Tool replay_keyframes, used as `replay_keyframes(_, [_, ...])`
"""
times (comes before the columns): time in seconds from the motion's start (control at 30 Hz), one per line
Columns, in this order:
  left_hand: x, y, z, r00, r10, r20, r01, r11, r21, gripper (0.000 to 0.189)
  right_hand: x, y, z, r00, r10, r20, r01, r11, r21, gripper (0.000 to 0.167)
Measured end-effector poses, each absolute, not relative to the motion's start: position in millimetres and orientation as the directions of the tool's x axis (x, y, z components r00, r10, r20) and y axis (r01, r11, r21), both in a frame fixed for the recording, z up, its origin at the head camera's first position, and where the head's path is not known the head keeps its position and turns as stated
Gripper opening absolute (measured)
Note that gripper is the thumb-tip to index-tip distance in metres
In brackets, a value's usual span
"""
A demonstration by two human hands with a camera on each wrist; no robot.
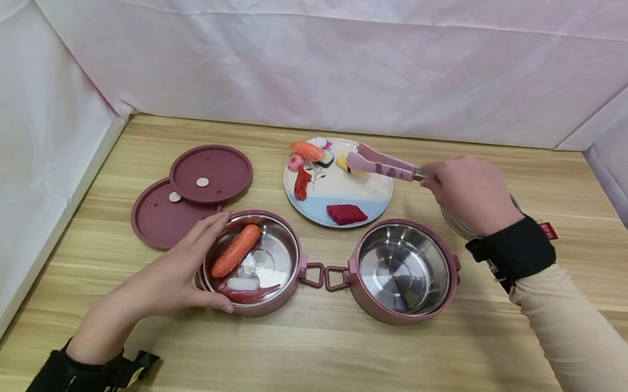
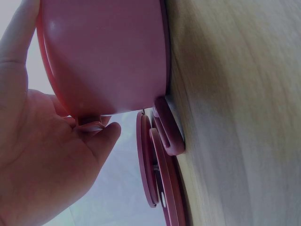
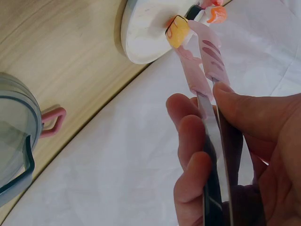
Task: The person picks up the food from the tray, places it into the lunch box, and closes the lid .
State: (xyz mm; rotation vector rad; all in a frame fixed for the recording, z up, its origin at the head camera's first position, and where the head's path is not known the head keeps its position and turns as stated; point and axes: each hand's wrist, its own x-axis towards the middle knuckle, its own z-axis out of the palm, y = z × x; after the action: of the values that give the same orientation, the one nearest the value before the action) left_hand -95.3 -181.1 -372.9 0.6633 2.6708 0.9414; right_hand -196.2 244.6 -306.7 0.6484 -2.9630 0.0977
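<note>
My left hand (image 1: 175, 274) holds the left steel-lined pink pot (image 1: 289, 285), thumb on the near side and fingers on the far side of its rim. Inside that pot lie a sausage (image 1: 236, 251), a white piece (image 1: 243, 283) and a red chili-like piece (image 1: 256, 294). In my right hand (image 1: 469, 190) are tongs (image 1: 386, 166) with pink tips, held over the round plate (image 1: 312, 208). Their tips are at a yellow sushi piece (image 3: 178, 31); whether they grip it I cannot tell. Also on the plate are a shrimp-like sushi (image 1: 307, 150) and a dark red piece (image 1: 346, 213).
A second pink pot (image 1: 382, 311) stands to the right, its handle close to the left pot's. Two maroon lids (image 1: 222, 171) overlap at the left. A clear glass lid or container (image 3: 19, 101) with a pink handle sits beneath the right arm. White cloth walls surround the wooden table.
</note>
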Motion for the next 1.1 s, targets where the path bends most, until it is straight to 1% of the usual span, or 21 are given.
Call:
replay_keyframes(0.17, [-95,-182,-374,-0.871,0.487,-0.066,0.338,0.690,0.640,0.131,-193,244,-301,-0.893,-0.420,0.162,-0.431,0.902,-0.031,0.007])
replay_keyframes(0.33, [-95,-182,-375,-0.870,0.488,-0.063,0.340,0.689,0.641,0.131,-189,241,-296,-0.886,-0.420,0.197,-0.431,0.902,-0.013,0.013])
replay_keyframes(0.57, [-95,-182,-375,-0.869,0.493,-0.050,0.352,0.686,0.636,0.131,-183,236,-290,-0.871,-0.421,0.255,-0.436,0.900,-0.004,0.013])
replay_keyframes(0.83, [-95,-182,-375,-0.870,0.490,-0.057,0.348,0.691,0.633,0.131,-178,231,-288,-0.860,-0.440,0.260,-0.453,0.891,0.008,0.013])
replay_keyframes(1.1, [-95,-182,-375,-0.868,0.493,-0.050,0.353,0.687,0.635,0.131,-173,224,-282,-0.837,-0.468,0.285,-0.484,0.875,0.015,0.019])
